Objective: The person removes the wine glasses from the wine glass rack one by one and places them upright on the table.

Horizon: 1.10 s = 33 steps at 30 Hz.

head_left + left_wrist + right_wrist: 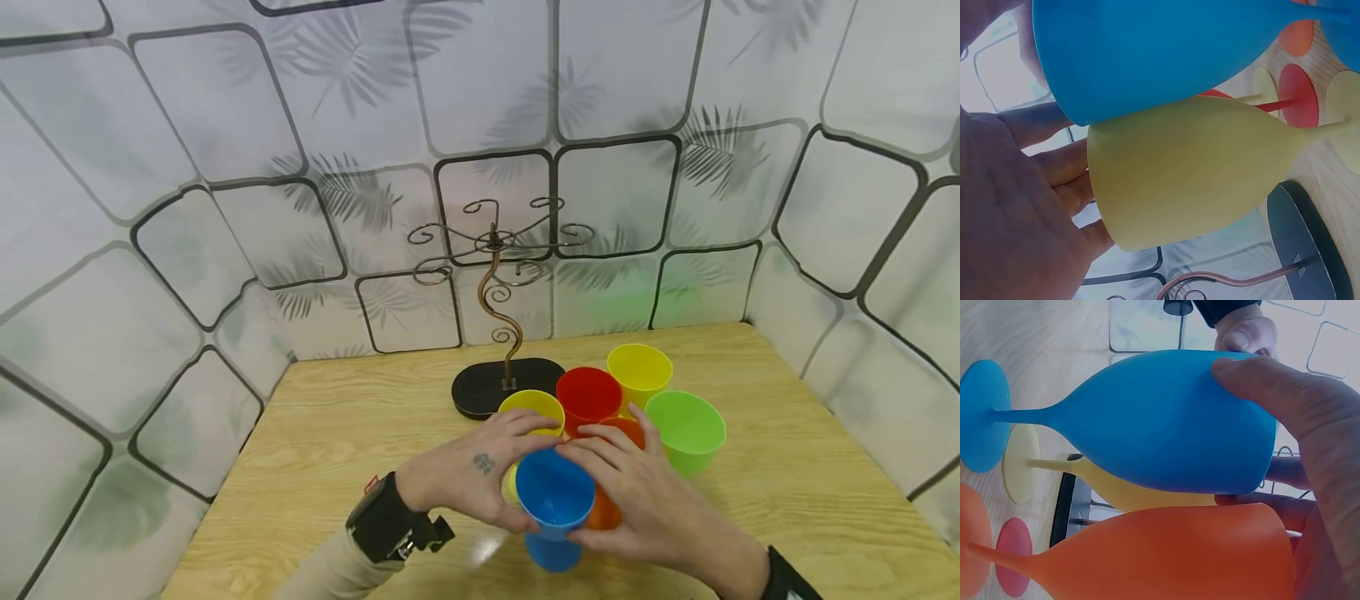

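A blue plastic goblet (553, 492) stands on the table nearest me, between my two hands. My left hand (480, 471) is curled along its left side, thumb low on the bowl and fingers near the rim. Those fingers also lie against a yellow goblet (1191, 175) just behind. On the other side, my right hand (637, 483) holds the blue bowl, its thumb (1260, 381) pressed on the wall. Its other fingers reach behind the rim, next to an orange goblet (1172, 550). A red goblet (589, 396) stands farther back, partly hidden.
A green goblet (686, 429) and another yellow goblet (640, 371) stand to the right on the wooden table (337, 450). Behind the group rises a metal stand (498, 312) with curled arms on a black oval base (480, 392). Patterned cloth walls (495, 100) surround the table.
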Each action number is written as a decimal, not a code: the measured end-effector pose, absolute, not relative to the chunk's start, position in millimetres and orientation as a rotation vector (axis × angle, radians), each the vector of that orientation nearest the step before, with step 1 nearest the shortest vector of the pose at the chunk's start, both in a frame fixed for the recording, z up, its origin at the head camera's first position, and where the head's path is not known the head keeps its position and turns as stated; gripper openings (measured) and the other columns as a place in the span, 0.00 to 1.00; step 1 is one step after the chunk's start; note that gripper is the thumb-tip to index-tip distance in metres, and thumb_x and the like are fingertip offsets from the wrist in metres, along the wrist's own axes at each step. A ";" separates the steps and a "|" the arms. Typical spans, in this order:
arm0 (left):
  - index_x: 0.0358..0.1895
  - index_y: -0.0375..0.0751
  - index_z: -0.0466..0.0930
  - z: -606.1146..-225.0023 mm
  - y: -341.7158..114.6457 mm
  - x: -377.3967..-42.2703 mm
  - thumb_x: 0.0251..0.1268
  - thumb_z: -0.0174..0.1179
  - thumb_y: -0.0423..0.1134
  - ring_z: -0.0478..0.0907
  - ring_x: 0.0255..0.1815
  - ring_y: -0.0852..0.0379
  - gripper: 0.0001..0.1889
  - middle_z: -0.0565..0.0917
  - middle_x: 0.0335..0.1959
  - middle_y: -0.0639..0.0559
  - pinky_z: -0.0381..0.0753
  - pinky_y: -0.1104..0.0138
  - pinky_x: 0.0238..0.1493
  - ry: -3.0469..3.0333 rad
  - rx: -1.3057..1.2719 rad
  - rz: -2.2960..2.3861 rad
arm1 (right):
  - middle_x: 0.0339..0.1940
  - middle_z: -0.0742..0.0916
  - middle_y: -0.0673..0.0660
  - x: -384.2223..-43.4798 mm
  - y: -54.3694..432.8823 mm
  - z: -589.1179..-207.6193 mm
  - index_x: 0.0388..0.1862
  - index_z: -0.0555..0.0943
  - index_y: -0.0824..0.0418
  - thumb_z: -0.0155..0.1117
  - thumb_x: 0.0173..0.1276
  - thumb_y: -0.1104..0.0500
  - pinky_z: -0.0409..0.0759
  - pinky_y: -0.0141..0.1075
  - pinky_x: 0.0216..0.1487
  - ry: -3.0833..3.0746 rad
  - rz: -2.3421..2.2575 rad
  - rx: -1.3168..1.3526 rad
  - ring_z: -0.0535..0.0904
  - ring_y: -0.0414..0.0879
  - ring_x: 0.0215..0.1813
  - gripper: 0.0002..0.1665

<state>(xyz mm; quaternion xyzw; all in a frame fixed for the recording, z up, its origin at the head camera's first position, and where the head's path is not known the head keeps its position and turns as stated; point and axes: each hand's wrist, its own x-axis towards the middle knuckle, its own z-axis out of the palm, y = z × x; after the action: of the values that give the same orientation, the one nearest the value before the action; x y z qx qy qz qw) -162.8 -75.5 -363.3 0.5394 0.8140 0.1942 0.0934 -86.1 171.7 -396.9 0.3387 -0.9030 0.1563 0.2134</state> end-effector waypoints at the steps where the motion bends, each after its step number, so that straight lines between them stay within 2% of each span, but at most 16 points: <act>1: 0.74 0.51 0.70 -363.2 -75.4 -162.8 0.52 0.73 0.58 0.59 0.77 0.53 0.44 0.67 0.77 0.52 0.72 0.51 0.71 2.419 1.600 0.572 | 0.59 0.86 0.48 -86.1 171.6 -396.7 0.64 0.81 0.53 0.83 0.43 0.31 0.54 0.73 0.66 -2.512 0.430 0.936 0.78 0.50 0.63 0.51; 12: 0.74 0.50 0.70 -366.4 -74.9 -163.7 0.54 0.73 0.57 0.60 0.78 0.50 0.43 0.67 0.77 0.50 0.68 0.47 0.73 2.435 1.614 0.590 | 0.61 0.85 0.49 -86.0 172.4 -397.0 0.65 0.80 0.52 0.83 0.43 0.33 0.56 0.74 0.66 -2.530 0.382 0.919 0.77 0.50 0.64 0.51; 19: 0.74 0.48 0.70 -368.9 -75.5 -165.1 0.54 0.72 0.56 0.60 0.79 0.52 0.43 0.68 0.77 0.50 0.50 0.38 0.79 2.443 1.625 0.623 | 0.62 0.84 0.51 -86.4 173.0 -397.6 0.66 0.78 0.52 0.84 0.43 0.34 0.56 0.73 0.65 -2.502 0.379 0.913 0.75 0.52 0.66 0.52; 22: 0.75 0.48 0.68 -368.9 -77.3 -166.4 0.55 0.72 0.57 0.59 0.80 0.53 0.44 0.67 0.78 0.50 0.48 0.38 0.80 2.437 1.637 0.674 | 0.64 0.83 0.52 -86.5 175.6 -395.7 0.68 0.78 0.51 0.82 0.45 0.33 0.56 0.73 0.66 -2.492 0.432 0.900 0.73 0.53 0.68 0.52; 26: 0.76 0.45 0.67 -366.2 -85.1 -170.6 0.59 0.70 0.54 0.57 0.80 0.52 0.42 0.64 0.79 0.49 0.60 0.42 0.77 2.438 1.623 0.864 | 0.66 0.82 0.54 -90.1 182.7 -391.1 0.68 0.77 0.53 0.77 0.54 0.32 0.55 0.72 0.65 -2.454 0.544 0.901 0.72 0.54 0.70 0.47; 29: 0.76 0.45 0.65 -362.2 -91.6 -177.9 0.64 0.67 0.51 0.57 0.81 0.50 0.39 0.62 0.80 0.49 0.68 0.44 0.74 2.503 1.566 1.001 | 0.67 0.80 0.56 -93.9 190.5 -387.1 0.69 0.76 0.55 0.75 0.59 0.38 0.54 0.73 0.66 -2.449 0.610 0.876 0.71 0.55 0.71 0.43; 33: 0.78 0.44 0.62 -357.9 -99.0 -193.0 0.69 0.64 0.51 0.58 0.81 0.48 0.38 0.61 0.81 0.48 0.66 0.43 0.75 2.663 1.457 1.050 | 0.69 0.79 0.58 -100.1 202.5 -380.5 0.72 0.74 0.57 0.75 0.62 0.48 0.52 0.72 0.71 -2.478 0.651 0.819 0.70 0.56 0.72 0.40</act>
<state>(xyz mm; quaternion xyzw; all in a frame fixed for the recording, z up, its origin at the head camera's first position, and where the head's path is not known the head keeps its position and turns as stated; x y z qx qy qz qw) -193.0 -99.0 -357.9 0.4534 0.8286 0.3266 -0.0350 -100.1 202.5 -380.5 0.2966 -0.8979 0.2359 0.2239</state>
